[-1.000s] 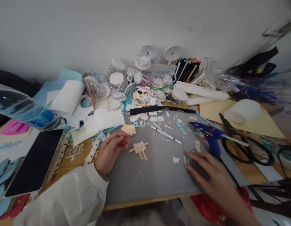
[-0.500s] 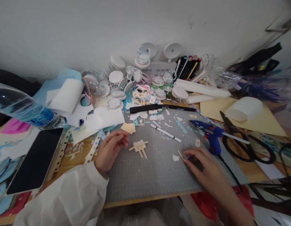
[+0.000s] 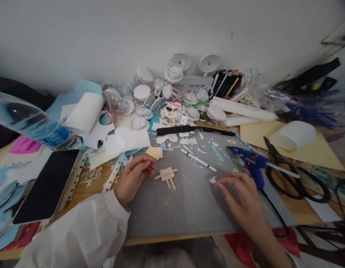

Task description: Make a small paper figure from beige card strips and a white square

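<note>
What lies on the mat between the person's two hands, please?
In the head view, a small assembly of tan strips and white paper lies on the grey cutting mat between the left hand and right hand, nearer the left; the rest is bare mat.

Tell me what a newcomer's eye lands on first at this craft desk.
First, the two hands on the grey cutting mat: the left hand rests curled beside a small tan paper cutout, while the right hand fingers a white scrap. Next, the blue glue gun and black scissors to the right, and the heap of round white discs along the wall.
</note>
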{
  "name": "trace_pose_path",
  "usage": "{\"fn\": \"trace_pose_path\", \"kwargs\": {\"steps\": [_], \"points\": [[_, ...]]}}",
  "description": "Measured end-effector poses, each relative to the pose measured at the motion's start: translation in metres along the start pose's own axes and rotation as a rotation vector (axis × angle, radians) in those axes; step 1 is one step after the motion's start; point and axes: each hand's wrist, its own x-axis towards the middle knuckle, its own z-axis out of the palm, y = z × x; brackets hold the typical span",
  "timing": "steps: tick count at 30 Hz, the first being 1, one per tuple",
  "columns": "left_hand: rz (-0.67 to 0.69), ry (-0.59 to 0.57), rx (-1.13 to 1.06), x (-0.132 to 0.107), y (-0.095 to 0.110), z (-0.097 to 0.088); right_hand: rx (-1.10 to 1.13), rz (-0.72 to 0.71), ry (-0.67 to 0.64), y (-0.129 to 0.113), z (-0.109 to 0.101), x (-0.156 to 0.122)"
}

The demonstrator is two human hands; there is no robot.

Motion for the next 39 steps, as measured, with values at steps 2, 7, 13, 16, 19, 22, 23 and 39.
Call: {"fn": "trace_pose_path", "kwargs": {"steps": [2, 7, 13, 16, 19, 22, 23, 39], "points": [[0.088, -0.021, 0.173, -0.002, -0.002, 0.001, 0.099, 0.058, 0.039, -0.009, -0.005, 0.010], [0.497, -0.083, 0.916, -0.006, -0.007, 0.004, 0.345, 0.200, 0.009, -0.034, -0.005, 0.048], [0.572, -0.295, 1.142, -0.005, -0.012, 0.000, 0.479, 0.170, -0.069, -0.050, 0.006, 0.086], [0.566, -0.336, 1.074, -0.009, -0.007, 0.001, 0.504, 0.149, -0.199, -0.055, 0.012, 0.093], [0.528, -0.259, 0.942, -0.014, 0.002, 0.007, 0.531, 0.142, -0.305, -0.058, 0.023, 0.093], [0.433, -0.191, 0.802, -0.015, 0.007, 0.021, 0.600, 0.158, -0.357, -0.060, 0.034, 0.090], [0.398, -0.181, 0.771, -0.015, 0.008, 0.027, 0.631, 0.166, -0.364, -0.061, 0.037, 0.088], [0.053, -0.356, 0.484, -0.009, 0.022, 0.045, 0.530, -0.091, -0.044, -0.047, 0.035, 0.075]]}}
